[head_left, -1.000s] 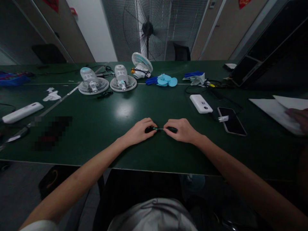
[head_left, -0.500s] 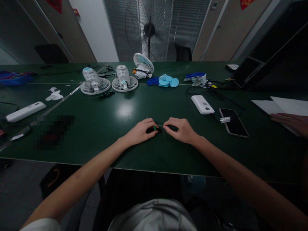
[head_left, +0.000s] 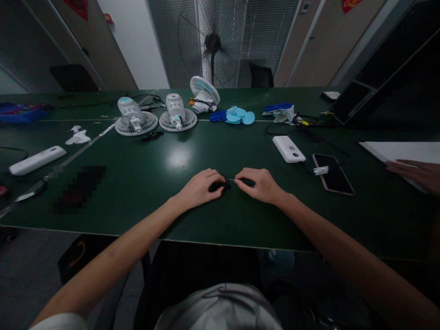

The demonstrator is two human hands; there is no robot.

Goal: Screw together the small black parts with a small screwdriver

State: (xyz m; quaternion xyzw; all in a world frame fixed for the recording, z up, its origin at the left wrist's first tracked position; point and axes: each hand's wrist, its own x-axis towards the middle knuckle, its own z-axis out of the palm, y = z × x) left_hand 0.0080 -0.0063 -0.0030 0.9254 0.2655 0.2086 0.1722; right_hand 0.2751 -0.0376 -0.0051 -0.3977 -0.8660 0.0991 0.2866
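Note:
My left hand [head_left: 202, 187] rests on the dark green table [head_left: 192, 220], thumb and fingers closed round a small dark piece [head_left: 227, 185]. Most of that piece is hidden by the fingers, and its kind cannot be made out. Facing it, my right hand [head_left: 258, 184] pinches the end of a thin, pale, wire-like strip [head_left: 231, 179]. The strip spans the narrow gap between both sets of fingertips. Whether it joins the dark piece is too small to tell.
Small white fans [head_left: 178, 120] stand behind, near light-blue fan blades [head_left: 240, 115] and blue-and-white gloves [head_left: 280, 112]. On the right lie a white power bank [head_left: 288, 149], a phone [head_left: 333, 174] and white paper [head_left: 409, 150] under another person's hand [head_left: 417, 173]. A white bar-shaped object [head_left: 37, 160] lies left.
A green spot by my left fingertips no longer shows; the piece there looks dark now. Both hands stay nearly in place. At the right, the other person's raised paper now lies flatter.

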